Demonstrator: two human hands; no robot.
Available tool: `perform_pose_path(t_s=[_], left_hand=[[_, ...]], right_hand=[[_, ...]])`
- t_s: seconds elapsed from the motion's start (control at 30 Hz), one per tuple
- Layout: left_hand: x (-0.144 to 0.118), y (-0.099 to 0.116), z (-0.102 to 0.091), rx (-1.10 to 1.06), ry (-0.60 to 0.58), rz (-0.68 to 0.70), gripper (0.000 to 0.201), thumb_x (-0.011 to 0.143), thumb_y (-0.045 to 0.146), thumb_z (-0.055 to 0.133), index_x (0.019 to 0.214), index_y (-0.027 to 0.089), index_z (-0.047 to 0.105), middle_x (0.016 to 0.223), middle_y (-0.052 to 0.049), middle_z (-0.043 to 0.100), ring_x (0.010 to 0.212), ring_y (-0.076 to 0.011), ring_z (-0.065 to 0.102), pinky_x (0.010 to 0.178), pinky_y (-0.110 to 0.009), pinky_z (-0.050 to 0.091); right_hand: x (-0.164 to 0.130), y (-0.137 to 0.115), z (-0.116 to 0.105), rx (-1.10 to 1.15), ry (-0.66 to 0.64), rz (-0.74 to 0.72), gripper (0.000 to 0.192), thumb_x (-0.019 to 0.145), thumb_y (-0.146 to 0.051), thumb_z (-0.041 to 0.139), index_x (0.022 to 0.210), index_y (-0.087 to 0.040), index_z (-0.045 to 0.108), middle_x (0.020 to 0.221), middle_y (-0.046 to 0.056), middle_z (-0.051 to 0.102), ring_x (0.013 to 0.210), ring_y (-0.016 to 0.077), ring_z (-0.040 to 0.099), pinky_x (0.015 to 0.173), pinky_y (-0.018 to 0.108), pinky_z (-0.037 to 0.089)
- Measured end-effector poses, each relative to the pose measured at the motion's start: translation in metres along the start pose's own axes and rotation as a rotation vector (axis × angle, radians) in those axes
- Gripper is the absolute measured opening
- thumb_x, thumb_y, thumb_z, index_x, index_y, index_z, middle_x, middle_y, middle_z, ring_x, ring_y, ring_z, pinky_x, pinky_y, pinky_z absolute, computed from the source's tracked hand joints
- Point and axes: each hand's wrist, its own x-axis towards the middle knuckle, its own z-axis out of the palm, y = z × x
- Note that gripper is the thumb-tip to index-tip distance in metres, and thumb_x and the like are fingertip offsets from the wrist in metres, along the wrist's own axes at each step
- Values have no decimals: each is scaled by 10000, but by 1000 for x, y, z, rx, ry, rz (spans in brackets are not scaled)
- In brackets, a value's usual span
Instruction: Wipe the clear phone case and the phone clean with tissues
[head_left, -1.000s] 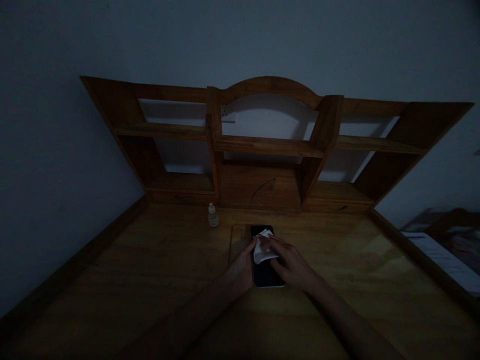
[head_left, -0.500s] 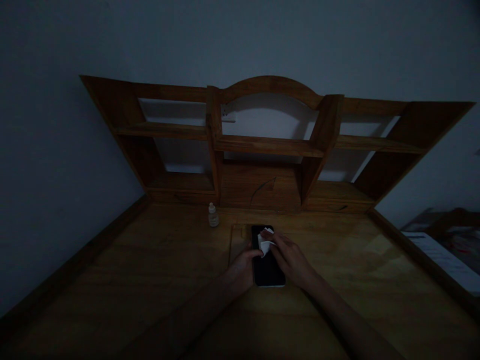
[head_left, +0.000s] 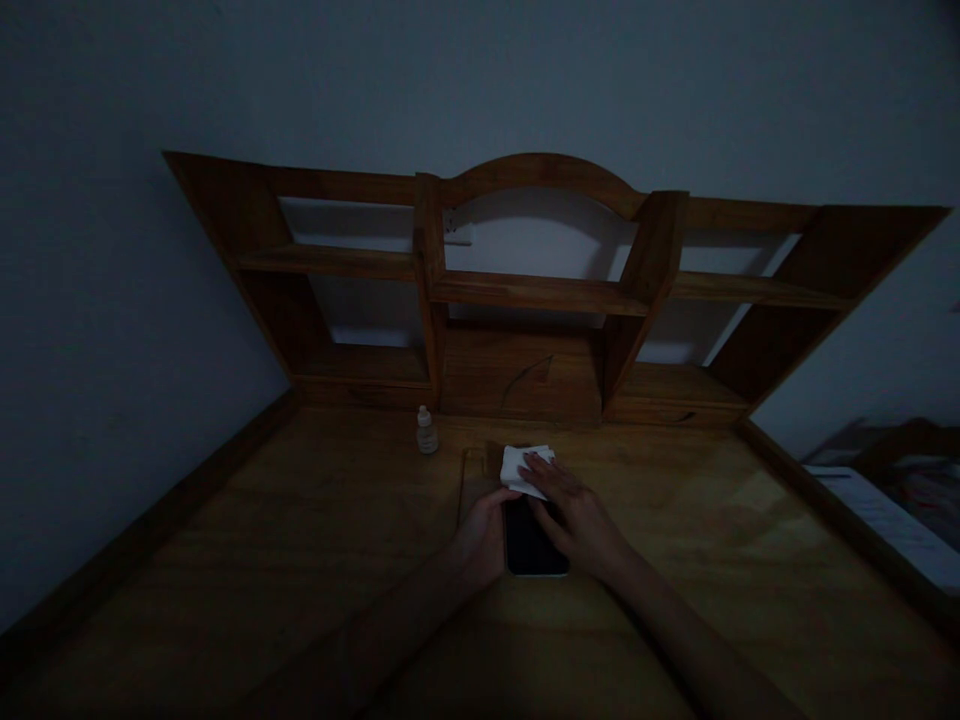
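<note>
A black smartphone [head_left: 535,540] lies screen up on the wooden desk in the head view. My left hand [head_left: 480,540] grips its left edge, with the thumb reaching over the rim to the near left corner of a white tissue. That tissue [head_left: 513,467] is spread over the far end of the screen. With its fingers extended over the tissue, my right hand [head_left: 574,508] holds it against the phone. Just left of the phone lies a flat, clear piece like a phone case [head_left: 471,468], partly hidden by my left hand.
A small clear bottle with a pale cap [head_left: 427,436] stands behind and left of the hands. A wooden shelf unit [head_left: 536,292] runs along the desk's back. Raised wooden edges bound the desk [head_left: 360,520]. White papers [head_left: 885,515] lie beyond the right edge. The room is dim.
The tissue, crumpled on the upper screen before, now lies flatter and wider over the phone's far end. My right fingers have spread out on it. My left thumb has shifted slightly up and left.
</note>
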Motion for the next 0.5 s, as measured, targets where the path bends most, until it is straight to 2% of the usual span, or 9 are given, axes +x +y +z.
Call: perform_pose_path(t_s=[0.17, 0.3, 0.4, 0.5], left_hand=[[-3, 2, 6, -54, -20, 68, 298, 824, 219, 550, 1085, 149, 676, 930, -83, 726, 1012, -240, 657, 960, -338, 448], [3, 2, 3, -89, 7, 93, 280, 883, 304, 527, 1051, 141, 681, 895, -90, 721, 944, -247, 670, 908, -348, 477], [6, 1, -2, -119, 52, 97, 246, 898, 312, 548, 959, 114, 682, 808, -73, 704, 799, -193, 669, 828, -293, 489], [4, 0, -2, -133, 23, 78, 234, 909, 296, 550, 899, 100, 678, 784, -63, 702, 724, -155, 656, 781, -261, 485]], right_hand=[[1, -7, -3, 71, -43, -51, 487, 973, -224, 495, 1453, -286, 452, 1489, 67, 477, 1399, 247, 418, 1168, 522, 342], [1, -10, -7, 152, -54, -64, 486, 960, -186, 504, 1435, -283, 478, 1466, 58, 506, 1373, 234, 456, 1166, 509, 353], [3, -16, -11, 217, -92, -116, 488, 930, -145, 530, 1391, -306, 529, 1455, 33, 521, 1356, 221, 479, 1170, 496, 349], [4, -21, -15, 278, -130, -162, 505, 901, -114, 552, 1359, -328, 559, 1442, 17, 536, 1343, 212, 495, 1182, 495, 319]])
